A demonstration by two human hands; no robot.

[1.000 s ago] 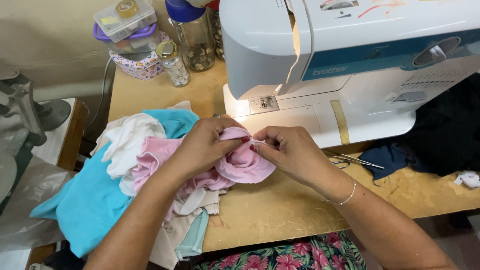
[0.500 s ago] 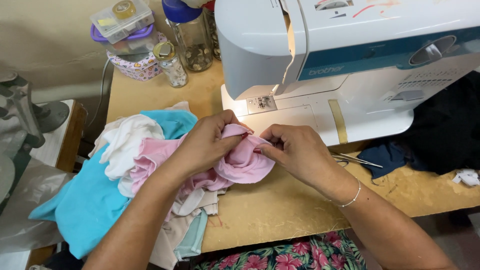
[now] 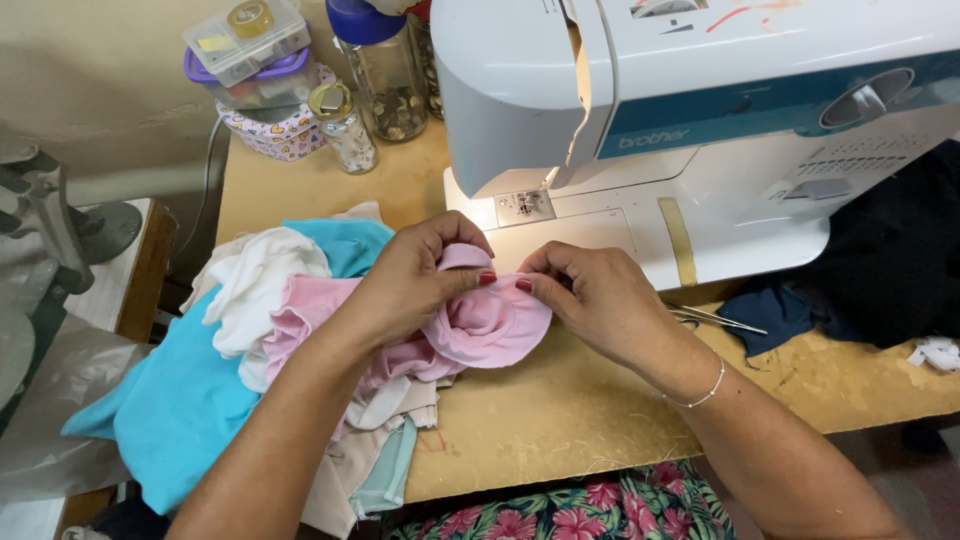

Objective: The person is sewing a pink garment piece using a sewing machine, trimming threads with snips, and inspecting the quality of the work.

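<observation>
While both hands pinch it, the pink cloth lies bunched on the wooden table, at six o'clock from the white sewing machine. The left hand closes around its top fold; the right hand grips its edge with thumb and fingertips. At nine o'clock lies a turquoise and white fabric pile; at three o'clock, scissors.

Centre: pink fabric. Left: turquoise cloth and white cloth. Upper right: white sewing machine, teal band. Bottom: floral garment, apparently pink on dark green. Wooden table, tan.
</observation>
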